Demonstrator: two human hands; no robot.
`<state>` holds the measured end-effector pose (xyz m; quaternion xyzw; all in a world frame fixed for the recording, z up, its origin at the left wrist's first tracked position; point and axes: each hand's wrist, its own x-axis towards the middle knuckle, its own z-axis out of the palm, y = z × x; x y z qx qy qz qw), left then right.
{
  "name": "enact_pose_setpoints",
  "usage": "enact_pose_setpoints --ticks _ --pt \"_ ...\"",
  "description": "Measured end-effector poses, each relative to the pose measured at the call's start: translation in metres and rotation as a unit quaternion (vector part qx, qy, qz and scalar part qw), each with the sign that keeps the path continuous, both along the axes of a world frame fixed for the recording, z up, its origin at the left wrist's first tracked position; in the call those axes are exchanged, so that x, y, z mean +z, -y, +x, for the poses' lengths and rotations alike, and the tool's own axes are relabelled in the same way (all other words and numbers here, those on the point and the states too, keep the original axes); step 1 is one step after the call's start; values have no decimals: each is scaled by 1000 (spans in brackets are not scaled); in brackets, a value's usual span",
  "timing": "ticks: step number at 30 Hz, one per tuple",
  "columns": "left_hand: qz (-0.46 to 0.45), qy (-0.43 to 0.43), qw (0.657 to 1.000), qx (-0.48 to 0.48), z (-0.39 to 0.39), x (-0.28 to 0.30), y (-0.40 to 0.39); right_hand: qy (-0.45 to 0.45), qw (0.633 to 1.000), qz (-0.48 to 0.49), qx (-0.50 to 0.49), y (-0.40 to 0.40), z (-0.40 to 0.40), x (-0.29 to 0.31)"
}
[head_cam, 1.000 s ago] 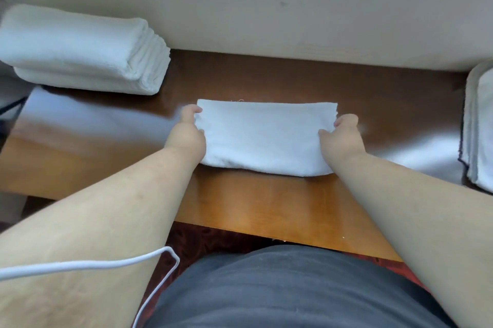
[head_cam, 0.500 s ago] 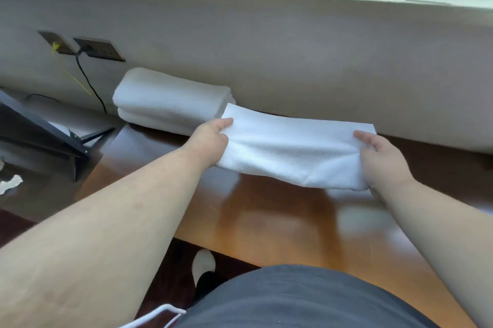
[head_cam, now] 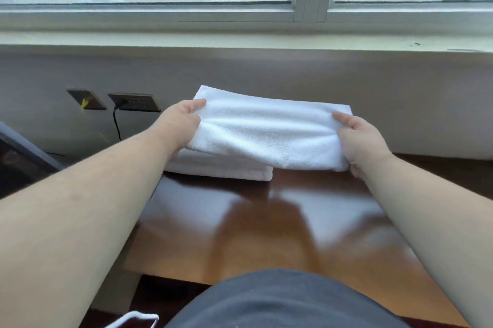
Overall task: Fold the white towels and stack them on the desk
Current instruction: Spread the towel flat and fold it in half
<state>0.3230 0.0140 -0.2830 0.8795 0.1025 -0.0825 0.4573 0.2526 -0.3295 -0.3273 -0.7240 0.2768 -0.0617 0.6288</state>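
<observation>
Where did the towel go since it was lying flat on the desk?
Both hands, left hand and right hand, lifted the folded towel off the desk and carried it left, over the towel stack. Both hands kept gripping its ends.

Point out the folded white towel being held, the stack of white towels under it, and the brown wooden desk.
Folded white towel (head_cam: 266, 130): head view, middle of top face.
Stack of white towels (head_cam: 226, 169): head view, front edge.
Brown wooden desk (head_cam: 266, 234): head view, bare top.

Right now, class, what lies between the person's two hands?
In the head view, the folded white towel spans the gap, gripped by the left hand and right hand.
</observation>
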Motion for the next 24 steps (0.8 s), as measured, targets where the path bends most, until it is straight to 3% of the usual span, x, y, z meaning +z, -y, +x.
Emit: enact_pose_setpoints --ticks 9,24 --pt "10 3 1000 -6 49 -16 -78 -23 996 80 18 -82 40 6" --pt "59 -10 998 -21 106 -70 -123 -96 986 -56 125 -118 101 -21"
